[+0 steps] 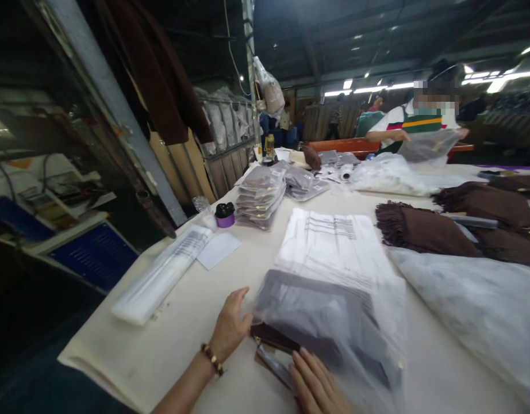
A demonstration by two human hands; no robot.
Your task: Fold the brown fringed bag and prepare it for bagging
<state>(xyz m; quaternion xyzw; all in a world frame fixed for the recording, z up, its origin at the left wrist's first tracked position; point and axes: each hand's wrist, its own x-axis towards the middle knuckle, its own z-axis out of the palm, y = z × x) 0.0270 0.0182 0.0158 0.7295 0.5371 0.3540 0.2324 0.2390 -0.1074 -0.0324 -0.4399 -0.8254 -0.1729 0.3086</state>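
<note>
head: left hand [230, 326] spread beside a clear bag [334, 325] of dark contents [302, 287], right hand [314, 382] flat at its edge.

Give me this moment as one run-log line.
Left hand: at left edge of translucent bag | Right hand: fingers extended, near edge | Inside bag: dark item | Beyond: stacked packets

Open tabletop [170, 345] at front left, plastic roll [161, 276] beyond, dark plastic-covered item [317, 310] blocking the middle

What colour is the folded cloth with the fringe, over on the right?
The fringed cloth is dark brown, seen in the head view.
</note>
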